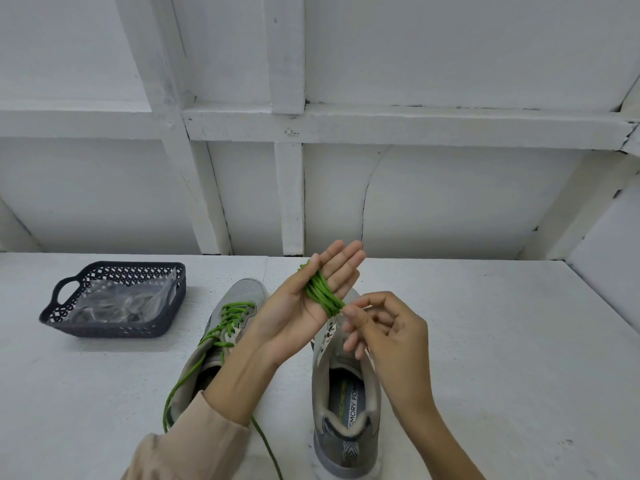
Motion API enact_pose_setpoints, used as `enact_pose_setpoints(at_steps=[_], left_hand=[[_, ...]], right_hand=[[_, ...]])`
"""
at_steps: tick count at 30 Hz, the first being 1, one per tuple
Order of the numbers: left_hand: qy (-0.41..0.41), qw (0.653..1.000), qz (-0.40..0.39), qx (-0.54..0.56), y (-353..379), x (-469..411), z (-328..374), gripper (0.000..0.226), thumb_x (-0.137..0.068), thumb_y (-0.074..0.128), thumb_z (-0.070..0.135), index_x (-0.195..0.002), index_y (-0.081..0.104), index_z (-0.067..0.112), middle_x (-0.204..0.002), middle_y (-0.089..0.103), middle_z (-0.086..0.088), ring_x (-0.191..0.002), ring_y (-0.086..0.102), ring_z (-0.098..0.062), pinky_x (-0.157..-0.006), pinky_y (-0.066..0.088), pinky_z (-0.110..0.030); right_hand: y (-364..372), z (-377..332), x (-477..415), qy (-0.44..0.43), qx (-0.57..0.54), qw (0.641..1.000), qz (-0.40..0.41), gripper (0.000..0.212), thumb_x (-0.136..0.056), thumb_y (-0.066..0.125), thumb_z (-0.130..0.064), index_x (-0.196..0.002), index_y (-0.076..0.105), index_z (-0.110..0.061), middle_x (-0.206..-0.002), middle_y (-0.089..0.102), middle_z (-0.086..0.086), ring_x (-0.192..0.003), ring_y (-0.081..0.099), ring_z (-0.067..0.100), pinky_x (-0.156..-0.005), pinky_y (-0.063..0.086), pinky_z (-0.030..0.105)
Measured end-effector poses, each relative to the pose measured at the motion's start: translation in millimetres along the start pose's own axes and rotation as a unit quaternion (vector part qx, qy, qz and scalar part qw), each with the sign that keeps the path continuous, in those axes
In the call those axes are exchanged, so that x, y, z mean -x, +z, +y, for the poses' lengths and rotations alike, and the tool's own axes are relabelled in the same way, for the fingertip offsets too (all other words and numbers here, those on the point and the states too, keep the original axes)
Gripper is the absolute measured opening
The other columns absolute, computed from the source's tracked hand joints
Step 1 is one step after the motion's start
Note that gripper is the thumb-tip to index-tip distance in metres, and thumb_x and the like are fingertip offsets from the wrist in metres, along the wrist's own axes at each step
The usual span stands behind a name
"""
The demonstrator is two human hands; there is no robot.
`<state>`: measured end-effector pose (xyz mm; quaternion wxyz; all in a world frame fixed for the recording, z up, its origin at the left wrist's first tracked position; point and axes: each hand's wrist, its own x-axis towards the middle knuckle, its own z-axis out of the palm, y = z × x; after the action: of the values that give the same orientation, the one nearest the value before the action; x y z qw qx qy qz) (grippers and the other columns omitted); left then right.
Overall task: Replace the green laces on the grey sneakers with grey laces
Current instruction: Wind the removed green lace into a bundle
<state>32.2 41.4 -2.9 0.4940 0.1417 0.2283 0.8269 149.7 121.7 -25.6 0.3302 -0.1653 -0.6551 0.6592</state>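
Bundles the removed green lace [322, 292] in several turns across the left hand [294, 313], held palm up above the desk [485, 341], fingers straight and close together. Pinches the coil's loose end at four o'clock of the palm with the right hand [388, 327], thumb and forefinger clamped on it, other fingers curled. Stands over the right sneaker [346, 393] at six o'clock, no lace showing, and the left sneaker [239, 296] at eight o'clock, threaded with its own green lace [232, 317]. Looks like tidying after the first unlacing. Calls next for tucking the end, setting the coil down, then unlacing the left sneaker or reaching the basket [114, 327] at ten o'clock, with a clear plastic bag [114, 299] inside, contents impossible to tell.
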Motion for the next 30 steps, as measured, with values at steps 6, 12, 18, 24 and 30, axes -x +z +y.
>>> enact_pose_setpoints(at_steps=[6,12,18,24,30], left_hand=[[-0.008,1.0,-0.003,0.013,6,5,-2,0.043,-0.102,0.032,0.021,-0.115,0.069,0.002,-0.136,0.058,-0.015,-0.123,0.059,-0.026,-0.096,0.053,-0.035],[-0.01,0.999,0.005,-0.051,10,9,-6,0.038,-0.1,0.034,0.024,-0.128,0.053,0.006,-0.135,0.06,-0.011,-0.126,0.056,-0.021,-0.097,0.052,-0.033],[-0.011,0.996,0.013,-0.09,3,9,-14,0.042,-0.102,0.032,0.024,-0.136,0.048,0.006,-0.139,0.057,-0.009,-0.13,0.052,-0.017,-0.102,0.049,-0.033],[0.015,0.991,0.029,-0.129,-1,7,-16,0.042,-0.1,0.036,0.025,-0.136,0.05,0.007,-0.138,0.057,-0.007,-0.132,0.05,-0.016,-0.113,0.032,-0.034],[0.014,0.984,0.05,-0.168,-5,7,-18,0.041,-0.101,0.036,0.026,-0.135,0.052,0.009,-0.137,0.059,-0.004,-0.13,0.052,-0.013,-0.109,0.037,-0.031]], right_hand=[[3,0,-9,-0.251,0.231,0.938,0.064,0.005,-0.083,0.074,-0.009,-0.086,0.071,-0.011,-0.085,0.065,-0.004,-0.075,0.062,0.008,-0.062,0.048,0.015],[8,5,-12,-0.256,0.255,0.929,0.083,0.009,-0.081,0.077,-0.008,-0.084,0.072,-0.014,-0.083,0.066,-0.007,-0.069,0.059,0.004,-0.062,0.039,0.009],[10,14,-5,-0.22,0.272,0.935,0.053,0.012,-0.088,0.069,-0.011,-0.098,0.074,-0.016,-0.091,0.067,-0.009,-0.078,0.061,0.001,-0.067,0.043,0.007],[12,15,3,-0.175,0.255,0.951,-0.009,0.033,-0.082,0.076,-0.021,-0.114,0.071,-0.019,-0.098,0.067,-0.013,-0.077,0.063,0.001,-0.073,0.05,0.013],[13,15,-3,-0.127,0.267,0.955,0.0,0.021,-0.085,0.072,-0.011,-0.103,0.07,-0.022,-0.058,0.054,-0.023,-0.043,0.044,0.009,-0.051,0.033,0.009]])
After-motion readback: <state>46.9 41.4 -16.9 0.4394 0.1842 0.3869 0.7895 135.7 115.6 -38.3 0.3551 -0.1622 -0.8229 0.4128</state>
